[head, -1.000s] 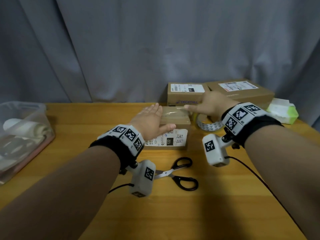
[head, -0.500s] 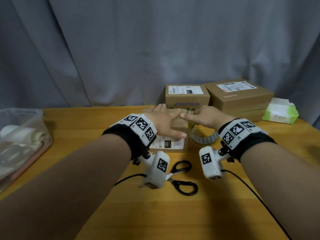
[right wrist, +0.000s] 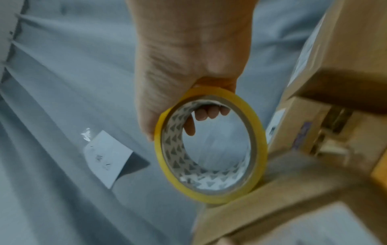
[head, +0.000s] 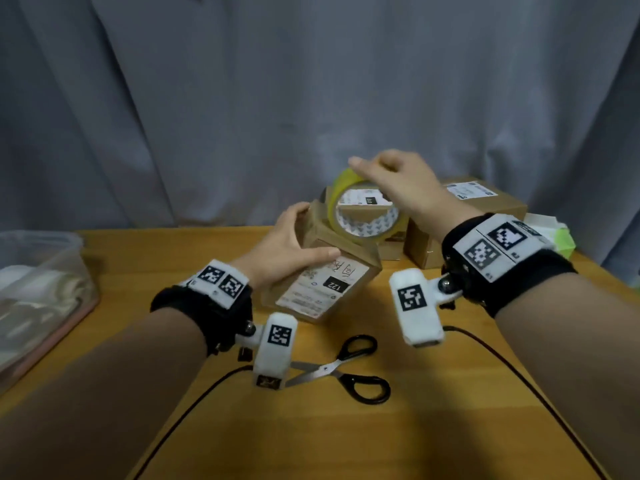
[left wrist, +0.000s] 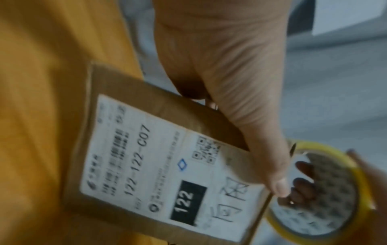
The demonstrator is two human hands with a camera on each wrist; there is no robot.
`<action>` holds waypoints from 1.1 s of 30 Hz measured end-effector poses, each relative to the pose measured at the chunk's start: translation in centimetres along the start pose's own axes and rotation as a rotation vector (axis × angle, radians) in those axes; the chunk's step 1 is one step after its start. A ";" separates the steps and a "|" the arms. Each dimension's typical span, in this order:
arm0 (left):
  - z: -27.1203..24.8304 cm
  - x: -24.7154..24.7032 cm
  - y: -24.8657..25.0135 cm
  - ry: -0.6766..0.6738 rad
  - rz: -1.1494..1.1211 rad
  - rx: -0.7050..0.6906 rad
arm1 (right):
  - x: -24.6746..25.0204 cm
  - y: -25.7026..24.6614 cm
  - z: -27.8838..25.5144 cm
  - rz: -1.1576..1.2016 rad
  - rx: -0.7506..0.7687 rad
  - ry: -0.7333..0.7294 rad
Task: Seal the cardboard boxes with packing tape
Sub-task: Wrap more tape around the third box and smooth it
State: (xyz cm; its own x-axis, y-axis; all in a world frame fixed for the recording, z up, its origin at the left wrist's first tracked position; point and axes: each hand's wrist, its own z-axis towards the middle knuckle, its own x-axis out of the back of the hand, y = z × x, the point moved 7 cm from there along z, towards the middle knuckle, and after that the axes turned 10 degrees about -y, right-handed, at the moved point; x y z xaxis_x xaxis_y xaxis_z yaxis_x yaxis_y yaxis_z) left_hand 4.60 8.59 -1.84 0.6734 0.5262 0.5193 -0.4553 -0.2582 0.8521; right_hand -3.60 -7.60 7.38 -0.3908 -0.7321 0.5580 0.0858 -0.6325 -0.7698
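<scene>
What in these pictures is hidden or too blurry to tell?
- Head view: the left hand covers part of the small box, and the scissors tips sit behind the wrist camera.
- Left wrist view: the label's small print is blurred.
- Right wrist view: the tape roll shows no visible loose end.

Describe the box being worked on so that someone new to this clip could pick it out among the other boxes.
On the wooden table, just beyond the black-handled scissors, the small cardboard box sits tilted in the left hand. Unlike the boxes behind it, it is raised on edge, and its white label bears a black patch reading 122.
</scene>
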 end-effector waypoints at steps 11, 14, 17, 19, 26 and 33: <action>-3.4 4.2 -1.8 0.044 0.134 0.076 | -9.9 -5.8 3.0 -0.098 0.045 -0.148; -3.7 4.2 -2.8 0.082 -0.008 0.106 | -10.6 -6.6 3.3 -0.161 0.041 -0.154; -3.6 4.5 -3.3 0.073 0.031 0.122 | -8.6 -7.4 3.3 -0.382 0.022 -0.157; -3.5 4.5 -3.4 0.050 0.092 0.139 | -6.4 -7.0 3.1 -0.541 -0.023 -0.158; -3.5 4.1 -1.6 -0.023 0.606 0.211 | -5.1 -5.4 2.8 -0.634 -0.093 -0.187; -3.2 2.9 0.3 -0.142 0.982 0.265 | -4.3 -3.4 4.0 -0.602 -0.193 -0.185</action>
State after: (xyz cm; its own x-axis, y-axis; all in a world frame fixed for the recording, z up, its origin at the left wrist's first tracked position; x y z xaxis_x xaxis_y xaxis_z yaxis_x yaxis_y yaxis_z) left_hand 4.58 12.61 -0.34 0.1441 -0.1101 0.9834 -0.7109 -0.7028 0.0255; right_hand 1.47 -3.30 8.85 -0.1541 -0.3067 0.9393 -0.2711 -0.9010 -0.3387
